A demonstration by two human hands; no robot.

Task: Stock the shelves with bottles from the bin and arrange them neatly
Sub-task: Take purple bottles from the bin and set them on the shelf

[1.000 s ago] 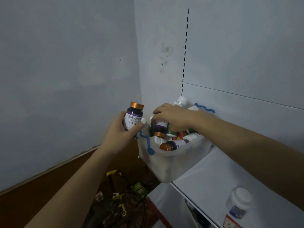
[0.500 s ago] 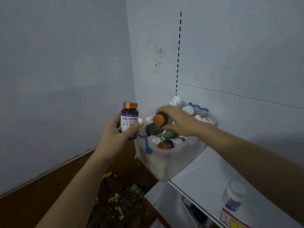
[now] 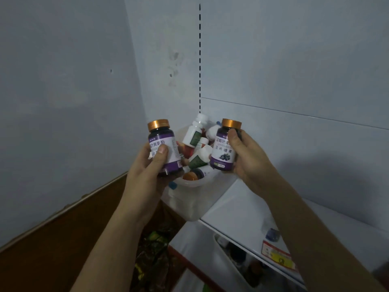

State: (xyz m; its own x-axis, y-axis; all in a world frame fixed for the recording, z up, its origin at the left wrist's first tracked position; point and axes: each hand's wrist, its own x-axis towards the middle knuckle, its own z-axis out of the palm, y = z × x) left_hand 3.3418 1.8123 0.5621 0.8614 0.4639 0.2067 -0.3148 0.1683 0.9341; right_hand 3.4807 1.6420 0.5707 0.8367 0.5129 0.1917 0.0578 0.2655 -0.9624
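Note:
My left hand (image 3: 145, 167) grips a dark bottle (image 3: 163, 144) with a purple label and an orange cap, held upright. My right hand (image 3: 248, 157) grips a second, matching purple-label bottle (image 3: 224, 152), also upright, with the thumb across its neck. Both are raised just above a translucent white bin (image 3: 185, 201) that stands on the left end of the white shelf (image 3: 237, 207). Several bottles lie jumbled inside the bin: white ones (image 3: 194, 131), a green-labelled one (image 3: 197, 160) and one with an orange cap (image 3: 190, 175).
A small bottle (image 3: 272, 233) stands on the shelf, partly hidden behind my right forearm, above a red and yellow price tag (image 3: 276, 253). A lower shelf (image 3: 235, 256) holds more bottles. Dark clutter (image 3: 155, 260) lies on the floor left of the shelving. Grey walls meet behind the bin.
My right hand has lifted an orange-capped bottle out of the bin and turned it upright. My left hand has brought its bottle closer to the bin.

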